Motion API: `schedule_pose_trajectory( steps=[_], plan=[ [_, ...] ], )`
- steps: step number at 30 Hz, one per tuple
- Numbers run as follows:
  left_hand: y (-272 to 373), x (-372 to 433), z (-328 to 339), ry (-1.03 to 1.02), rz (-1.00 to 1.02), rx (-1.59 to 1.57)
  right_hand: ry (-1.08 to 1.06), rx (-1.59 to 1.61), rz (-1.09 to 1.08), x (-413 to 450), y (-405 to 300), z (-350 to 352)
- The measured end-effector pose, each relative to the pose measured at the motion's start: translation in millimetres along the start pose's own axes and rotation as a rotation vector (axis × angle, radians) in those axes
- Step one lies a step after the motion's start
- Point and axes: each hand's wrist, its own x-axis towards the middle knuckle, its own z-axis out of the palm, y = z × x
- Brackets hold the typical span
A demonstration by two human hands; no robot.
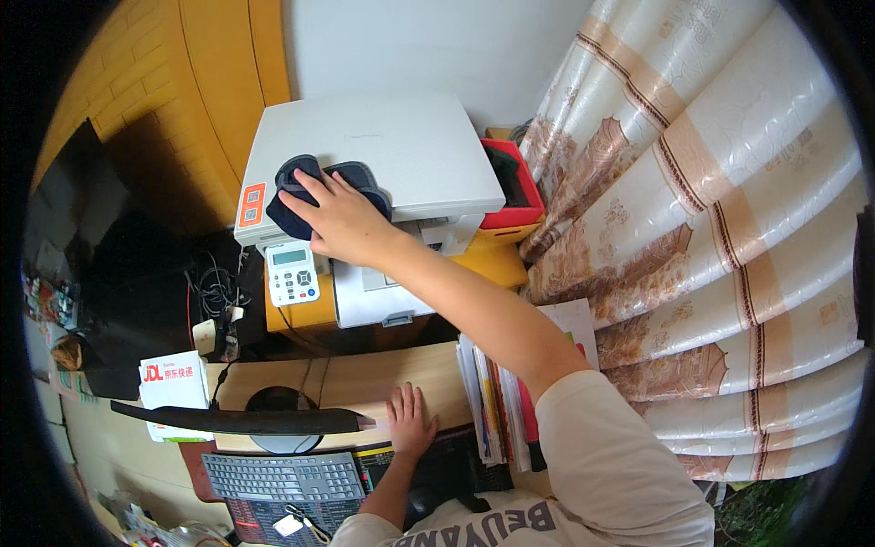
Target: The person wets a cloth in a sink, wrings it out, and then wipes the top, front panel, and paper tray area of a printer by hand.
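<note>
A dark cloth (294, 217) lies bunched on the front left part of the white lid of a multifunction printer (383, 137). My right hand (345, 217) presses down on the cloth with its fingers spread. Just below that hand sits the printer's control panel (292, 275), with a small display and buttons. My left hand (410, 420) rests flat on the light wooden desk (355, 376), right of the monitor (273, 418), holding nothing. Part of the printer's front and its paper tray (376, 301) is hidden by my right forearm.
A red box (526, 198) stands right of the printer, beside patterned curtains (683, 225). Upright folders and papers (495, 403) stand at the desk's right. A keyboard (284, 476) lies before the monitor; tangled cables (215, 284) hang left of the printer.
</note>
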Motion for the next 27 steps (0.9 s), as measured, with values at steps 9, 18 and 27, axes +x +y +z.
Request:
schedule_pose_trajectory(
  steps=[9, 18, 27],
  plan=[
    [6.6, 1.4, 5.2, 0.004, -0.015, 0.009, -0.132, -0.167, 0.394, -163.1, 98.0, -127.2],
    [5.3, 1.4, -2.0, 0.002, -0.016, 0.007, 0.228, 0.281, 0.984, -244.5, 64.6, -120.1],
    [4.1, 1.1, -1.8, -0.020, -0.030, -0.054, 0.403, 0.335, 0.940, -208.0, 33.2, -17.4]
  ],
)
